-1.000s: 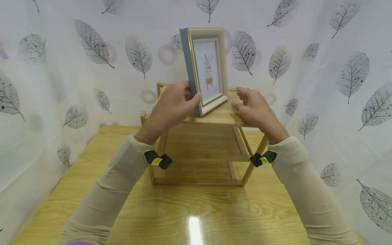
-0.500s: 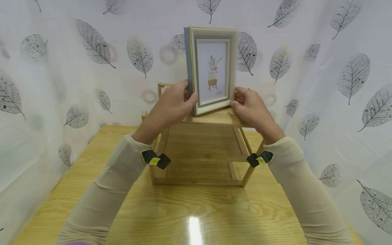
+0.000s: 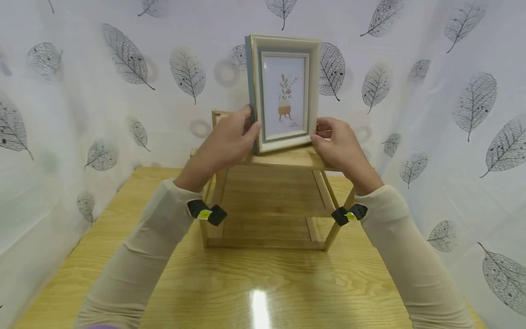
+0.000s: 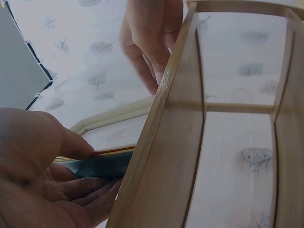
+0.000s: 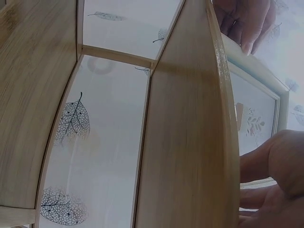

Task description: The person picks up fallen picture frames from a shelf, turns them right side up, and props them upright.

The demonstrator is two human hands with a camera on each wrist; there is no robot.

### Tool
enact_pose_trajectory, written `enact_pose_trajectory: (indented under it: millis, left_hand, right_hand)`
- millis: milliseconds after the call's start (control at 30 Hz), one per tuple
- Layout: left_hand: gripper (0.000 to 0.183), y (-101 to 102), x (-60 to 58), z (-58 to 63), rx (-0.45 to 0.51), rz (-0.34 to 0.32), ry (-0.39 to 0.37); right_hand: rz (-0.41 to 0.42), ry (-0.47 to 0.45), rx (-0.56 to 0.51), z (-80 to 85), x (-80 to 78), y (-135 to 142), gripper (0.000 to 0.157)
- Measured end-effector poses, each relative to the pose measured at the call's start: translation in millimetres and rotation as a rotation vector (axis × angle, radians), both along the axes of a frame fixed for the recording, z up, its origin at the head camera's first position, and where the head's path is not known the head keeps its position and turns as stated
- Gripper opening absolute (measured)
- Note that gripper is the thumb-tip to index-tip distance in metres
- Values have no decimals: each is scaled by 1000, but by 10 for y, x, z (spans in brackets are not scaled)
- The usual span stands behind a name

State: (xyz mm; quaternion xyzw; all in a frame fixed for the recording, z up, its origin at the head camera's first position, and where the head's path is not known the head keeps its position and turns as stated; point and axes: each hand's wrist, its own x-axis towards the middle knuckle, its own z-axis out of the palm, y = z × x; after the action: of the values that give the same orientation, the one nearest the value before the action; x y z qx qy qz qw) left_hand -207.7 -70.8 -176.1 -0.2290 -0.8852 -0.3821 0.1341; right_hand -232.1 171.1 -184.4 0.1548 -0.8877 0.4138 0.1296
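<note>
A cream picture frame (image 3: pixel 314 87) with a blue-grey side and a plant print stands upright, slightly turned, on the top shelf (image 3: pixel 283 159) of a wooden rack. My left hand (image 3: pixel 228 141) grips its lower left edge, thumb at the front and fingers on the side; the left wrist view shows this hand (image 4: pixel 42 166) pinching the frame's blue-green side (image 4: pixel 107 164). At the lower right edge, my right hand (image 3: pixel 339 144) holds the frame between thumb and curled fingers. In the right wrist view the right hand (image 5: pixel 280 175) is partly hidden behind the shelf board (image 5: pixel 190 118).
Below the top, the rack has lower shelves (image 3: pixel 271 192) and slanted legs (image 3: pixel 334 235). It stands on a wood-grain table (image 3: pixel 255 278). A pale curtain with leaf prints (image 3: pixel 186 75) hangs behind and at both sides.
The picture frame has turned to face forward more, its right side swinging out to my right hand. That hand, apart from the frame a second ago, now holds its lower right edge.
</note>
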Motion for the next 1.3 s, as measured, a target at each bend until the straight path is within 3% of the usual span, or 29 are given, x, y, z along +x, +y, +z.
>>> enact_pose_trajectory:
  millis: [233, 667, 900, 1100, 1300]
  left_hand:
    - [22, -1, -5, 15, 7, 15, -8]
    - [22, -19, -78, -22, -8, 80, 72]
    - [43, -11, -102, -48, 3, 162, 95]
    - [36, 14, -91, -60, 54, 202, 144]
    - [36, 29, -81, -62, 55, 218, 129]
  right_hand:
    - [-20, -4, -12, 10, 48, 10, 37]
    - [-74, -3, -28, 29, 115, 33, 35]
    - [-91, 34, -28, 28, 124, 31, 28]
    - [-116, 46, -13, 33, 135, 34, 25]
    - [-126, 43, -15, 37, 156, 40, 25]
